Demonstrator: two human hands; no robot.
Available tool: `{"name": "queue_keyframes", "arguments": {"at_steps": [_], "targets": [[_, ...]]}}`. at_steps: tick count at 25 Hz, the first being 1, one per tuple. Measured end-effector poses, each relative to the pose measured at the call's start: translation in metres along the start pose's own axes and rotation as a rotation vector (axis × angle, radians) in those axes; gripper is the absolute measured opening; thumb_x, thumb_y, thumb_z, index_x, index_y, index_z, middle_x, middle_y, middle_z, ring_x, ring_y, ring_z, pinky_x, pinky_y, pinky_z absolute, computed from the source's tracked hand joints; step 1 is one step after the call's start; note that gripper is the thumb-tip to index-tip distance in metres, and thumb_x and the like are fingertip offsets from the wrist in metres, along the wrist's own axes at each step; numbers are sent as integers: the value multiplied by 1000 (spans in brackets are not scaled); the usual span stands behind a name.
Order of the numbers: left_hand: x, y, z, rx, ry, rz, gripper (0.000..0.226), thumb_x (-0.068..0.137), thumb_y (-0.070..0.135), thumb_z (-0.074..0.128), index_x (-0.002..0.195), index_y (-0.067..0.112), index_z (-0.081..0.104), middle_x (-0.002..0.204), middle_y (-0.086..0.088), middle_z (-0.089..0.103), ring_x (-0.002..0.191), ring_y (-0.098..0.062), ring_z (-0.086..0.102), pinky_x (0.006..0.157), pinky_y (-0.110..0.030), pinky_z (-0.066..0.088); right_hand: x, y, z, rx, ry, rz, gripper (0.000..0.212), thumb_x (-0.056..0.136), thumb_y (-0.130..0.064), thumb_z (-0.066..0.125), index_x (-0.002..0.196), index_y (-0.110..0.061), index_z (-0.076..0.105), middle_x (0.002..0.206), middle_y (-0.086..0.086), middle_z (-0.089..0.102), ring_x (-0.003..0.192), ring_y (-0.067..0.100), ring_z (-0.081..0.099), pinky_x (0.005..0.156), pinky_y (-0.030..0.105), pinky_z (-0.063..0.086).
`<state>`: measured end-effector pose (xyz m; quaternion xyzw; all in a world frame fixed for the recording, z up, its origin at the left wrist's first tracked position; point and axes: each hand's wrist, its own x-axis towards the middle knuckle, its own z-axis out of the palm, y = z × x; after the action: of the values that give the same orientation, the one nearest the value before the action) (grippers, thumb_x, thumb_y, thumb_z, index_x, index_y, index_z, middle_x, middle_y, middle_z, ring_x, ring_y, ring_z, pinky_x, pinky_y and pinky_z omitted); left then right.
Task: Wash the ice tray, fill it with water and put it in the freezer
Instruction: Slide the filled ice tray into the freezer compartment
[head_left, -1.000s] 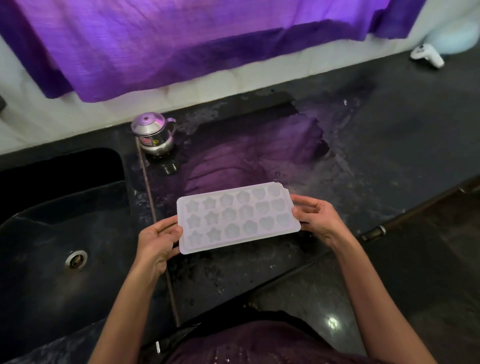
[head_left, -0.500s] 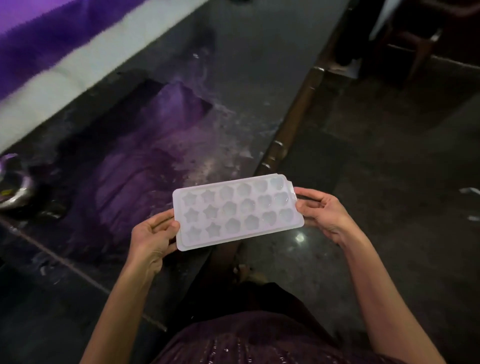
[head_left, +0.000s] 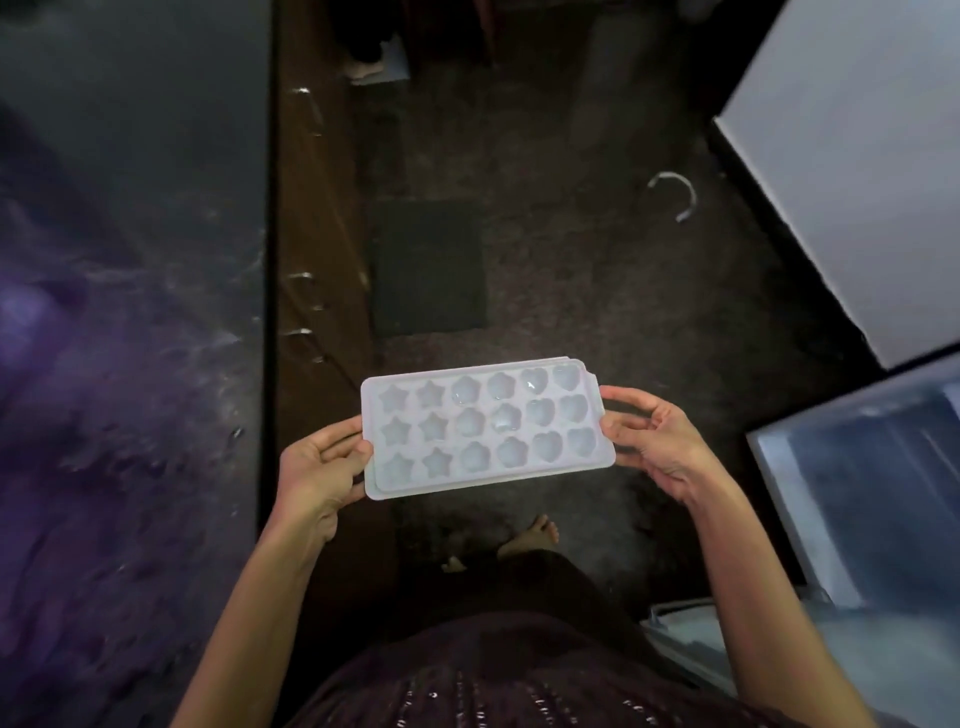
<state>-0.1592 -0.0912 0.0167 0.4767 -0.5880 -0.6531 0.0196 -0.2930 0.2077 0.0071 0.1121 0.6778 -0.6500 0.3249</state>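
Observation:
A pale lilac ice tray (head_left: 488, 427) with star, flower and heart moulds is held level above the dark floor. Water glints in some of its moulds. My left hand (head_left: 322, 462) grips its left short edge and my right hand (head_left: 652, 439) grips its right short edge. To the right stands the open freezer compartment (head_left: 872, 499), lit bluish inside, with a white door (head_left: 852, 171) swung open above it.
The wet black counter (head_left: 130, 312) runs along the left, with brown cabinet fronts (head_left: 311, 234) below its edge. A dark mat (head_left: 428, 267) lies on the floor ahead. A white curved object (head_left: 675, 195) lies on the floor near the door. My bare foot (head_left: 530, 535) shows below the tray.
The view has swung right, away from the sink and counter toward the floor and the open freezer. The tray stays level in both hands and has left the counter.

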Motion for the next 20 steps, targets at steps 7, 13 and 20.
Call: {"name": "queue_keyframes", "arguments": {"at_steps": [7, 13, 20], "targets": [[19, 20, 102, 217, -211, 7, 25, 87, -1, 61, 108, 13, 65, 85, 7, 67, 74, -5, 65, 48, -23, 55, -23, 30, -74, 161, 248, 48, 32, 83, 4, 65, 101, -23, 64, 75, -2, 75, 70, 10, 72, 51, 28, 55], [21, 32, 220, 398, -387, 36, 25, 86, -1, 62, 106, 14, 65, 94, 3, 65, 82, -11, 64, 53, -26, 55, -44, 42, -143, 299, 489, 47, 31, 84, 5, 63, 104, -19, 62, 75, 1, 72, 65, 8, 70, 48, 26, 55], [11, 41, 352, 572, -608, 114, 26, 88, -2, 60, 110, 10, 64, 87, 4, 64, 70, -2, 61, 45, -21, 52, -60, 52, -207, 474, 772, 46, 31, 86, 6, 60, 109, -15, 60, 86, 7, 70, 78, 17, 67, 52, 30, 58]]}}
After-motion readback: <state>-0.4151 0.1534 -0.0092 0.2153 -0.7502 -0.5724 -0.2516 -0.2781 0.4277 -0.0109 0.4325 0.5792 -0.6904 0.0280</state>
